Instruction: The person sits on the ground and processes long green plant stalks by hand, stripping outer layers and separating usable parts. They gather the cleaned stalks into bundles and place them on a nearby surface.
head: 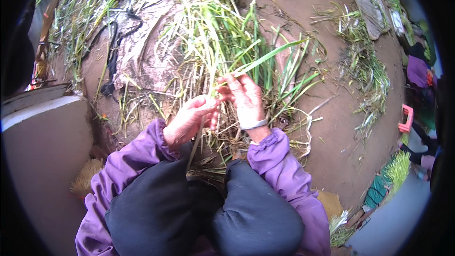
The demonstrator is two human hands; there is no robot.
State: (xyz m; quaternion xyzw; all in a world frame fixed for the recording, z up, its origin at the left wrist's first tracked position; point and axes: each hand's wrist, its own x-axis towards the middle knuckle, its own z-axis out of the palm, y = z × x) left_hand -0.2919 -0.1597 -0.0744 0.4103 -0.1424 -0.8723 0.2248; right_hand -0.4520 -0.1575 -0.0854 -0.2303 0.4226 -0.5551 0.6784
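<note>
Between my left thumb and fingers runs a long pale-green plant stalk [195, 149], whose lower end hangs down past my knee. My left hand [194, 118] is closed lightly around it. Close beside it, my right hand [246, 96] pinches a broad green leaf [272, 54] that points up and to the right. Whether leaf and stalk belong to one plant is hidden by the fingers. Just beyond both hands lies a loose heap of long-leaved green plants [209, 39], with dry, straw-coloured stems nearest me.
A black cord or strap [112, 57] lies on a pale sheet [142, 53] to the left. Leaf litter [369, 78] covers ground on the right. A low white wall [46, 142] and a straw broom head [88, 177] flank my left; a pink plastic stool [405, 118] and stem bundle [399, 170] stand far right.
</note>
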